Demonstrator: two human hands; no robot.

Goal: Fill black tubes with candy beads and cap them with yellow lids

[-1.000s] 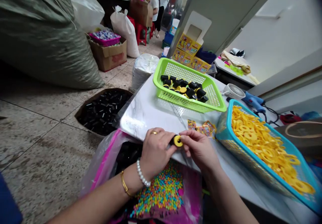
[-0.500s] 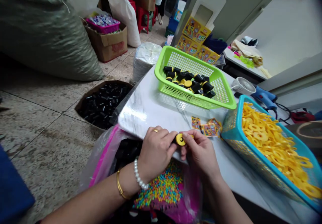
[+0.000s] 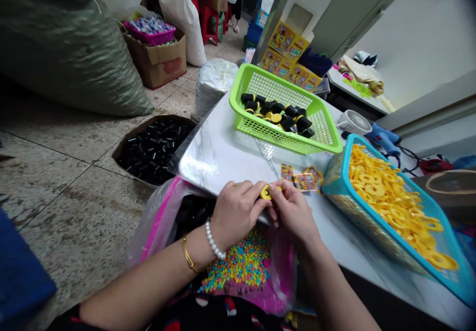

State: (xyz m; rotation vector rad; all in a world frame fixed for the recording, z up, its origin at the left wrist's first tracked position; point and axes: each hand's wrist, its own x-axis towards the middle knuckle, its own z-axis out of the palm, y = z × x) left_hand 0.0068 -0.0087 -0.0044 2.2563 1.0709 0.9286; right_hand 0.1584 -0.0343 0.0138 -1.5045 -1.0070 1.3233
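My left hand (image 3: 237,211) and my right hand (image 3: 293,212) meet at the near edge of a white marble-look table (image 3: 223,157). Both pinch one small black tube with a yellow cap (image 3: 266,192) between their fingertips. The tube body is mostly hidden by my left fingers. Below my hands lies a pink bag of coloured candy beads (image 3: 241,264). Right of my hands stands a blue basket (image 3: 334,185) full of yellow ring caps (image 3: 390,202). Behind sits a green basket (image 3: 260,81) holding several black tubes with yellow caps (image 3: 278,115).
Small printed stickers (image 3: 303,178) lie on the table beside the blue basket. A cardboard box of black tubes (image 3: 152,147) stands on the floor at left. A large green sack (image 3: 63,43), a white fan (image 3: 353,121) and a blue glue gun (image 3: 383,140) are around.
My hands have turned the capped piece a little and my right fingers now cover more of the yellow cap. The view has shifted slightly.
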